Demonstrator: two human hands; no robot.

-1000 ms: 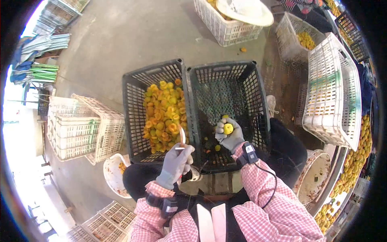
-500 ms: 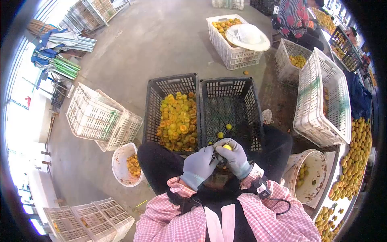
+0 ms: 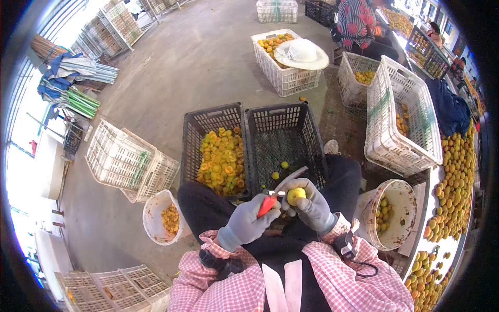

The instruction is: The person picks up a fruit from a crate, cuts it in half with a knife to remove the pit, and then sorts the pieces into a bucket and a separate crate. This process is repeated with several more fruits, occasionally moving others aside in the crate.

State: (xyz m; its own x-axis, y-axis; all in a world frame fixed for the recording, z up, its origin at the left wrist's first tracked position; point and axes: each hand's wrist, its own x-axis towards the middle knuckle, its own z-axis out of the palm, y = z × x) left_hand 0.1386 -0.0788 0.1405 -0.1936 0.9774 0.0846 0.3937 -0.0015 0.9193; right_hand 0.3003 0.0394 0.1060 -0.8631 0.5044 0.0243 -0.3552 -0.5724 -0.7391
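My left hand (image 3: pixel 244 223), in a grey glove, is closed round the red handle of what looks like a knife (image 3: pixel 267 206). A pale metal end shows at its top, and a curved grey strip, probably the blade, slants up to the right. My gloved right hand (image 3: pixel 315 210) grips a yellow apricot (image 3: pixel 296 195) beside the metal end. Both hands are over my lap, at the near edge of two black crates. The left crate (image 3: pixel 187 140) holds many cut apricots (image 3: pixel 221 158); the right crate (image 3: pixel 312 130) has a few small yellow-green fruits (image 3: pixel 275 176) near its front.
A white bucket (image 3: pixel 150 218) with orange pieces stands at my left, another bucket (image 3: pixel 370 213) with fruit at my right. White crates (image 3: pixel 122 156) lie further left. A tall white crate (image 3: pixel 374 125) and a fruit-covered table (image 3: pixel 422 247) line the right. A person (image 3: pixel 358 26) sits beyond.
My hands have moved slightly apart, and the red handle and grey strip now show. The apricot is more exposed in my right hand. The view has shifted a little.
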